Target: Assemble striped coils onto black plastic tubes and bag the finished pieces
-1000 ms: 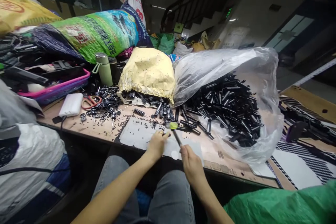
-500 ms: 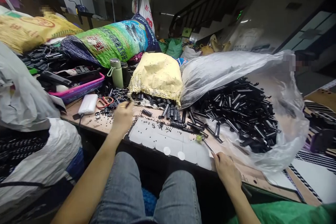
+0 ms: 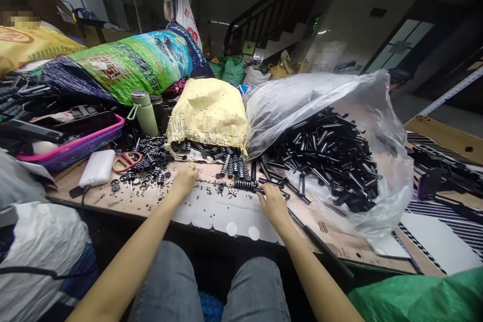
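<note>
My left hand (image 3: 186,181) rests low over the table's middle with its fingers pinched together; whatever lies between them is hidden. Small dark bits (image 3: 222,188) are scattered beside it on the pale sheet (image 3: 206,216). My right hand (image 3: 274,205) reaches to the end of a black ribbed roller (image 3: 245,184), its fingers curled down among the black tubes. I cannot make out what these fingers grip. Beside my right wrist, a long tool with a dark handle (image 3: 328,250) lies slanting across the table edge. More ribbed rollers (image 3: 234,166) spill from a yellow sack (image 3: 209,110).
A clear plastic bag (image 3: 392,161) full of black tubes (image 3: 328,156) stands at the right. Along the left are scissors (image 3: 127,162), a white power bank (image 3: 97,168), pins with rollers (image 3: 153,163), a green flask (image 3: 144,113) and a pink-rimmed basket (image 3: 75,143).
My right hand has left the tool and moved left and forward to the rollers. My left hand has moved right and down to the tabletop. The view has turned slightly right.
</note>
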The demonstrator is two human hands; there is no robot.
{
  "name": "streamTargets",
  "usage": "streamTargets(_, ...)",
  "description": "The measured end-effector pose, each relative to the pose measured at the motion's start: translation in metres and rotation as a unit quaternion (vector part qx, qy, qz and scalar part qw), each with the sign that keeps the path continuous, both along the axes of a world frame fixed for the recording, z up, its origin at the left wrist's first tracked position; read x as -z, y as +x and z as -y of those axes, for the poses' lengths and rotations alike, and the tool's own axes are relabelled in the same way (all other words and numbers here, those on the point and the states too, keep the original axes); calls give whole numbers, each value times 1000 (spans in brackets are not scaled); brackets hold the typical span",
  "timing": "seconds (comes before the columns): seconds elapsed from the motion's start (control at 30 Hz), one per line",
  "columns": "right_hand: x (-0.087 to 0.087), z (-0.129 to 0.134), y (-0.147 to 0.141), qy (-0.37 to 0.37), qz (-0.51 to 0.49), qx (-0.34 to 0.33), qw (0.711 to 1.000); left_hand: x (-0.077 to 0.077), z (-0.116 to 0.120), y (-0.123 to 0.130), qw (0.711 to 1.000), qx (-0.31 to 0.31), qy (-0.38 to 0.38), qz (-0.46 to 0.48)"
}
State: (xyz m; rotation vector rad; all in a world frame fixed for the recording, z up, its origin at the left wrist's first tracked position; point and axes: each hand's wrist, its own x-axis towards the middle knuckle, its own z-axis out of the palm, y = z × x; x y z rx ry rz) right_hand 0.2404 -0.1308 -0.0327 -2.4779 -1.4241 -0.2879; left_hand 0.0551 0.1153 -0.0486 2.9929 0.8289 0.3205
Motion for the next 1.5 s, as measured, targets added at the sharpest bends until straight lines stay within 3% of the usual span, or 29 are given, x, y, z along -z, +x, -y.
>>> streamTargets(0.13, -3, -34, 4, -35, 0, -10, 999, 6, -2, -12, 998, -61, 7, 11)
streamTargets(0.33, -4, -62, 9, -88, -11, -45, 995, 10, -8, -16, 994, -106, 6, 29)
streamTargets(0.4, -5, -66, 13, -90, -26, -56, 994, 9, -2, -13, 989, -126, -2, 81)
streamTargets(0.47, -7, -66, 17, -82, -47, -72, 993, 7, 13, -6, 977, -122, -57, 167)
streamTargets(0.57, -9, -64, 12, -44, -87, -91, 991, 6, 49, 12, 922, -81, -257, 277)
streamTargets(0.63, -8, -62, 0, -7, -118, -99, 988, 8, 74, 26, 850, -57, -407, 329)
streamTargets(0.7, -4, -62, -18, 31, -149, -103, 983, 11, 93, 38, 772, -62, -508, 377)
streamTargets(0.77, 3, -64, -38, 66, -177, -102, 977, 14, 103, 45, 723, -100, -547, 411)
streamTargets(0.9, 14, -66, -69, 119, -220, -99, 963, 15, 104, 41, 695, -139, -537, 458)
streamTargets(0.97, 18, -65, -76, 129, -238, -107, 957, 13, 99, 30, 699, -125, -515, 481)
streamTargets(1.0, 19, -65, -76, 131, -244, -110, 954, 12, 96, 24, 715, -118, -491, 484)
streamTargets(1.13, 22, -72, -68, 131, -243, -91, 957, 15, 86, 0, 843, -75, -333, 417)
streamTargets(1.2, 24, -80, -64, 125, -236, -87, 960, 18, 84, -4, 879, -49, -282, 381)
streamTargets(1.3, 23, -90, -64, 121, -245, -94, 957, 16, 84, -2, 884, -47, -285, 367)
streamTargets(1.4, 17, -92, -65, 144, -278, -85, 946, 9, 89, 2, 862, -59, -352, 359)
streamTargets(1.5, 9, -86, -63, 176, -322, -67, 928, 2, 97, 1, 845, -33, -421, 328)
